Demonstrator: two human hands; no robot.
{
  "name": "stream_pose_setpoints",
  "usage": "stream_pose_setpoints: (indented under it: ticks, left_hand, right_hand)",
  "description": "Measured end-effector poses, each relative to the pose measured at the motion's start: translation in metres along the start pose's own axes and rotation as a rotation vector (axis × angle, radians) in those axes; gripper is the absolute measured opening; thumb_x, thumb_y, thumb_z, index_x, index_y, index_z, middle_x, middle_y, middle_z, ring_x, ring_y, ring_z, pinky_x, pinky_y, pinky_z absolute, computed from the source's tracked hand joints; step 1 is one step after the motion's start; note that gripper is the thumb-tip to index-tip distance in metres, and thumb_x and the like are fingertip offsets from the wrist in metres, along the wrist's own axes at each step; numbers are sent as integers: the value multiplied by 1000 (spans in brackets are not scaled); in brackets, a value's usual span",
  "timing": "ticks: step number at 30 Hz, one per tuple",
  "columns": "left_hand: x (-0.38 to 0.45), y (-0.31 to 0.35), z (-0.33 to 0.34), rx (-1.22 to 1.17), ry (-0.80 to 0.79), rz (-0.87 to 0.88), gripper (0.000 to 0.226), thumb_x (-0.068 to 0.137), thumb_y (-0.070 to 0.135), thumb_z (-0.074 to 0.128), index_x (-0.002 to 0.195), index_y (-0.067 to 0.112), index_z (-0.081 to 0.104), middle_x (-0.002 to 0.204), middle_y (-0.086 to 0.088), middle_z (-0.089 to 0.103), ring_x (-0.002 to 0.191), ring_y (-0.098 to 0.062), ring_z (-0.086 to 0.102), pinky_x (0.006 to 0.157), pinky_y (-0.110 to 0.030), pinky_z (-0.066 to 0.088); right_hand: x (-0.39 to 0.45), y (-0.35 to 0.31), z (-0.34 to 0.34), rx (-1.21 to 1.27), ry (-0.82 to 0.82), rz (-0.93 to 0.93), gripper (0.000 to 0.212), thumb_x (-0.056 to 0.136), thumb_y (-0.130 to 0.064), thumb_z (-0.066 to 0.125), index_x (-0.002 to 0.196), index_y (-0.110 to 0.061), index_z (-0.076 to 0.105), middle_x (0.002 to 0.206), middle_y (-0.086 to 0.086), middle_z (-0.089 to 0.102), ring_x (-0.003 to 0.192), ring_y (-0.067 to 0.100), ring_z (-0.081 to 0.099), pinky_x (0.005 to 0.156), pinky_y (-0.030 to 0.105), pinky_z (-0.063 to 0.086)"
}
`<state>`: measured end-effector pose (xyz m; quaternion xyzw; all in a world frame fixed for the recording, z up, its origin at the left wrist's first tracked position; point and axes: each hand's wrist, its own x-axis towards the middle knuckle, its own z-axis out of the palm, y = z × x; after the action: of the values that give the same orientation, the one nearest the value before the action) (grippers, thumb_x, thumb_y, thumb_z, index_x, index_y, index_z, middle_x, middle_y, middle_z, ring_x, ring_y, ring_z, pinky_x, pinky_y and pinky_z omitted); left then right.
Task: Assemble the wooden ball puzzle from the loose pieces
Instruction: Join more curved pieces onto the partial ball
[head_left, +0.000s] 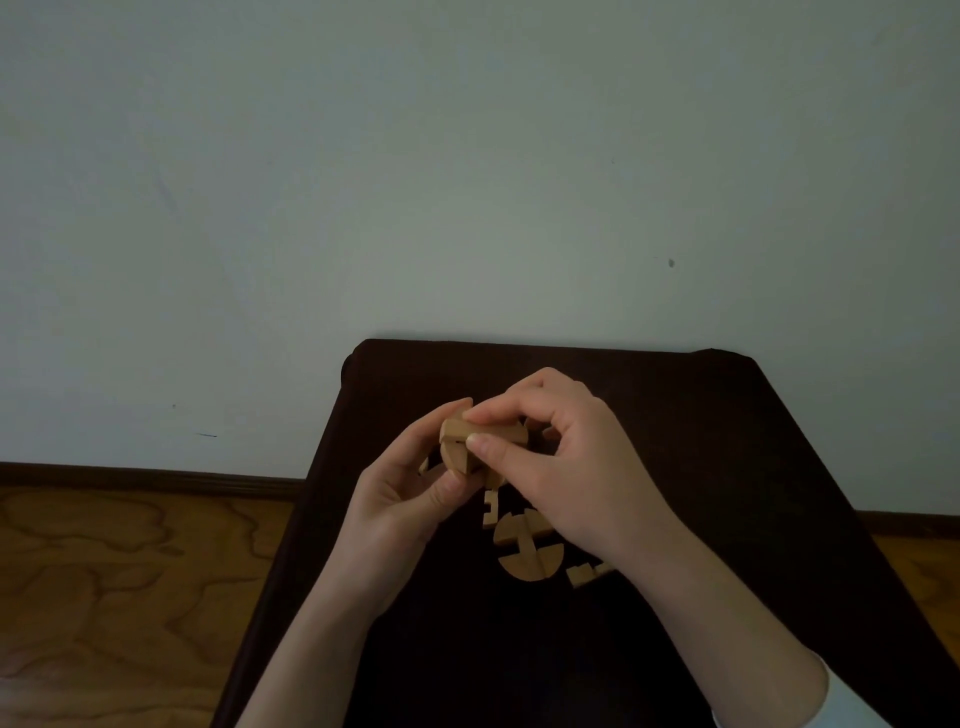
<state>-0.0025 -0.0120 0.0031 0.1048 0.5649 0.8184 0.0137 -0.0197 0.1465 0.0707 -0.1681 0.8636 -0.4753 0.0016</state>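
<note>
A partly joined cluster of light wooden puzzle pieces (460, 448) is held above the dark table (727, 467). My left hand (400, 499) grips it from below and the left, fingers curled round it. From the right, my right hand (561, 467) pinches the same cluster between thumb and forefinger. Under my hands lie loose pieces: a rounded notched piece (524, 545), a small notched strip (490, 509) and another small piece (584, 573) half hidden by my right wrist.
The dark table stands against a pale wall (467, 182). Wooden floor (130, 571) and a dark skirting board show to the left; the table's left edge runs diagonally down the frame.
</note>
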Motion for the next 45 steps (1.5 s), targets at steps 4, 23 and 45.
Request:
stream_pose_setpoints:
  ticks: [4,23,45]
  left_hand:
    - [1,0,1,-10,3,-11,58,77,36,76,129,20,59,128,-8,62,122,-27,58,91,-32,52]
    - [0,3,4,-19,-2,-25,55,69,42,81,121,31,65,129,-4,63,122,-22,59,90,-30,52]
    - [-1,0,2,87,-8,2,57,72,45,78,125,31,62,130,-1,62,125,-23,56,95,-33,51]
  right_hand:
    - [1,1,-1,16,-16,22,16,86,-29,72,101,-33,73,99,-19,56,103,1,51,76,12,38]
    - [1,19,-10,531,-25,408,43,77,-45,67,117,-30,60,105,0,66,92,14,67,78,33,60]
    - [0,16,-14,734,-211,493,15,95,-20,59,103,-8,65,106,16,69,85,27,72,59,36,59]
